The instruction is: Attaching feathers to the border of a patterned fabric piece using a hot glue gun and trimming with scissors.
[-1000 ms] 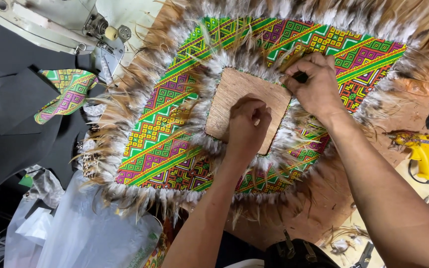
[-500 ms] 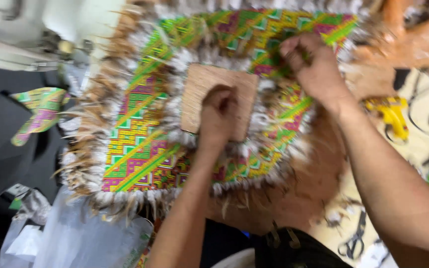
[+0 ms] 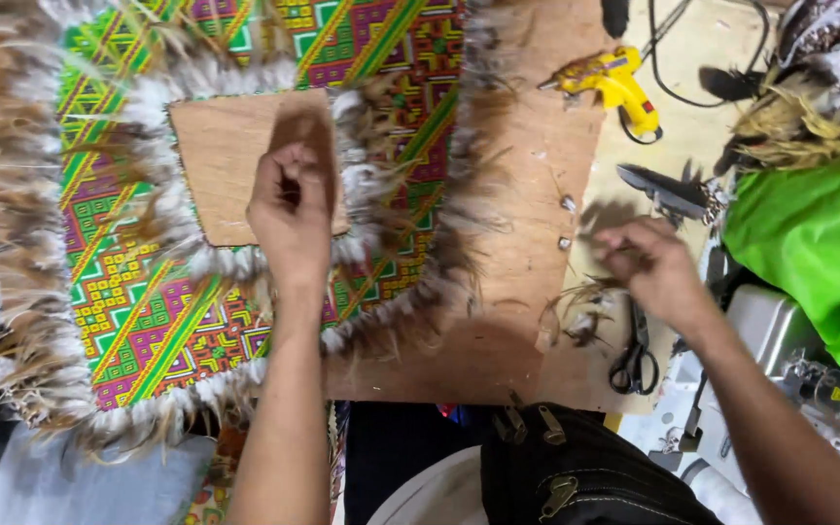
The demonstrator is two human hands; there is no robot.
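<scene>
Your left hand sits over the bare square wood patch at the centre of the feathered panel, fingers curled in w/ tips pinched near the thumb; can't tell if anything small is between them. The panel is a plywood board covered w/ green, purple and yellow patterned cloth, ringed by white and brown feathers on the inner and outer edges (it fills the left and middle of the view).

Your right hand is off the board to the right, just beside its edge, fingers loosely bent and reaching down at a loose feather clump on the surface; looks like touching, grip unclear. Black scissors lie just below that hand. A yellow glue gun lies further up, well apart from both hands. Bright green cloth sits at the far right.
</scene>
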